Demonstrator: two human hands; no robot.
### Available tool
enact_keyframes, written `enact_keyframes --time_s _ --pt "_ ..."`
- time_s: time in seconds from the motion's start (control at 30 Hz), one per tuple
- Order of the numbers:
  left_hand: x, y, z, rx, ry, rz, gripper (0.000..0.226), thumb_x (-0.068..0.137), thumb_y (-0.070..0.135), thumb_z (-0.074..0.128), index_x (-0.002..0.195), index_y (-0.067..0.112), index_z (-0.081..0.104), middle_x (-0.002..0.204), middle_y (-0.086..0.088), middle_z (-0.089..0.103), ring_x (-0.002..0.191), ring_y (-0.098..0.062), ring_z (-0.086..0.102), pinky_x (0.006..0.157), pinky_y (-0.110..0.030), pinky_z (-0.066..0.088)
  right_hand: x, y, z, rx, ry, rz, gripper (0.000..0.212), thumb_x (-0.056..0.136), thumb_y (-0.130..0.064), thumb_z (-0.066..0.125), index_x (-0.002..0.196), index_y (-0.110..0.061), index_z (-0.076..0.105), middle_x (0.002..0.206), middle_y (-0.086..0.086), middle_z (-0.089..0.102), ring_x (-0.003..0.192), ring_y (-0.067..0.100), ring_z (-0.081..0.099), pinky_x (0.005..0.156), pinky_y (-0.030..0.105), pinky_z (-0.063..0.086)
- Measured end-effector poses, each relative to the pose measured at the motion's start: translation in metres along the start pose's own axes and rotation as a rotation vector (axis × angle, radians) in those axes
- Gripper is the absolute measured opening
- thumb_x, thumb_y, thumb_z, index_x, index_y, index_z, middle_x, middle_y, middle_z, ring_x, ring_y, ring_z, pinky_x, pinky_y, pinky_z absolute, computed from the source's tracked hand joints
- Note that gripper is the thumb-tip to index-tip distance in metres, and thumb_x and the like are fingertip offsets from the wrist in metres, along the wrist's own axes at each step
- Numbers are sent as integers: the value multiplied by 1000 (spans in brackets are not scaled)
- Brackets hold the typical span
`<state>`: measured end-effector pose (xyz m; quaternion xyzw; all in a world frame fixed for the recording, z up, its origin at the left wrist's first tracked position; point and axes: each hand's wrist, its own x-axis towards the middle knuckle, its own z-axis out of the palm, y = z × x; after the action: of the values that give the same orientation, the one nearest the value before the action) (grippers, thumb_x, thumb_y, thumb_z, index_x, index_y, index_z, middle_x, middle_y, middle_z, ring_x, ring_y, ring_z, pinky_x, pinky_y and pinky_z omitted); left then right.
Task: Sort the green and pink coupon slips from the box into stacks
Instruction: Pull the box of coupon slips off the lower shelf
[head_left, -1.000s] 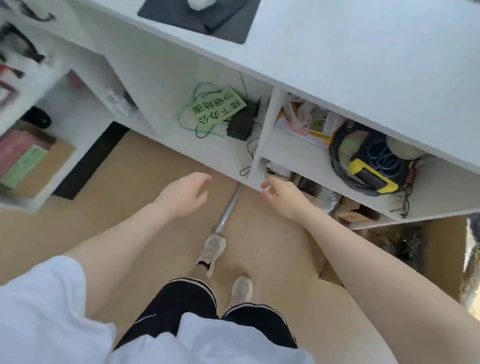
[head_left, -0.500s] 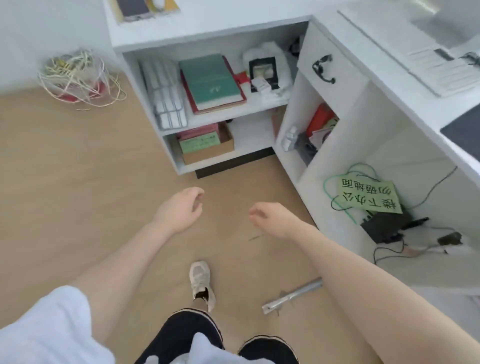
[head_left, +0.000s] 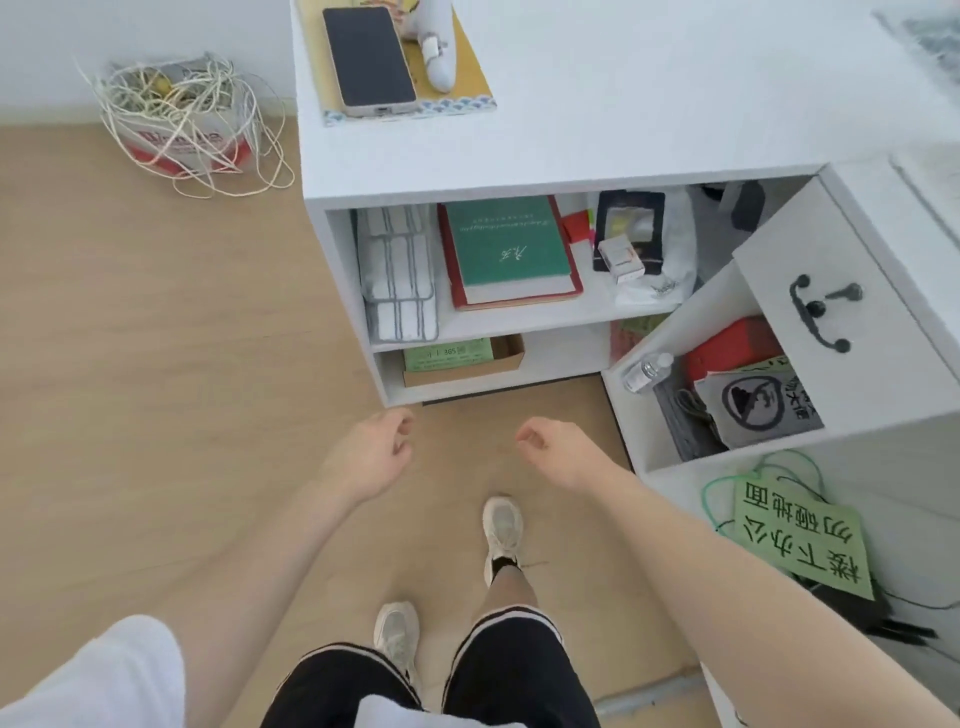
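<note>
A brown cardboard box sits on the lowest shelf of the white cabinet. Green coupon slips lie in it; the shelf above hides the rest of its contents. My left hand hangs in front of the cabinet, just below its bottom edge, fingers loosely curled and holding nothing. My right hand hangs level with it to the right, also loosely curled and holding nothing. Neither hand touches the box.
The upper shelf holds a green book, a folded cloth and small items. A phone lies on the cabinet top. A tangle of string sits on the wooden floor at the back left. A green sign lies under the desk on the right.
My view has swung left from the desk underside to face the cabinet, which is now closer. Both hands stay out in front, holding nothing.
</note>
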<state>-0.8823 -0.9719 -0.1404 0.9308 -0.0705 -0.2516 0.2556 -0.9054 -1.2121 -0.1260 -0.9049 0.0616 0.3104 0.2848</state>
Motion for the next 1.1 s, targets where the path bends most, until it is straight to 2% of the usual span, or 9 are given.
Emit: enact_keyframes --time_s 0.17,0.27,0.33,0.57,0.67,0.77,0.87,1.0,1.1 --pt "79 0 16 -145 39 -113 35 91 16 50 125 10 47 120 -5 59 89 -22 57 80 -26 41 98 24 -33 -52 -67 -4 29 95 -21 43 119 -12 56 121 7 60 111 22 55 89 27 41" --pt "139 -13 40 -146 71 -171 36 91 18 51 126 10 47 118 -3 59 82 -18 51 79 -24 39 170 45 -38 -51 -44 -17 23 95 -24 43 107 -13 59 115 8 62 103 22 57 88 31 46" --pt "174 -24 63 -193 64 -207 37 92 14 50 128 5 46 120 -7 57 85 -20 50 80 -24 36 209 59 -30 -57 3 -9 25 96 -25 40 98 -10 59 106 12 64 95 24 58 83 34 48" --pt "291 -113 163 -194 207 -302 29 91 11 49 115 -3 55 117 -11 61 104 -36 55 85 -33 42 327 133 52 -39 167 25 28 97 -23 39 108 -8 59 108 13 64 95 29 60 82 35 50" --pt "336 -153 197 -144 343 -324 19 92 13 46 100 -1 56 114 -17 61 101 -37 55 76 -33 40 375 163 87 -80 334 121 27 94 -19 39 109 -8 58 106 14 63 95 33 60 76 35 49" --pt "362 -172 220 -189 495 -390 27 95 20 44 110 -2 47 103 -23 58 94 -40 55 68 -36 39 414 184 106 -64 507 135 22 92 -16 40 109 -7 52 105 14 61 94 36 59 72 35 45" --pt "374 -180 235 -205 540 -464 35 97 28 41 113 -4 43 103 -25 58 94 -41 55 68 -39 40 440 197 113 69 655 153 24 96 -23 39 110 -4 47 106 16 61 94 38 58 70 36 42" --pt "387 -188 236 -272 539 -537 44 96 35 39 114 -4 43 108 -27 57 98 -42 54 76 -42 43 462 205 112 208 661 197 28 96 -26 40 112 -4 43 112 16 57 97 38 57 76 40 45" --pt "404 -192 238 -270 536 -571 40 94 35 42 109 -2 49 102 -23 59 92 -39 56 74 -39 45 485 214 103 157 636 204 26 95 -24 41 110 -4 47 107 17 59 92 36 57 70 36 44"
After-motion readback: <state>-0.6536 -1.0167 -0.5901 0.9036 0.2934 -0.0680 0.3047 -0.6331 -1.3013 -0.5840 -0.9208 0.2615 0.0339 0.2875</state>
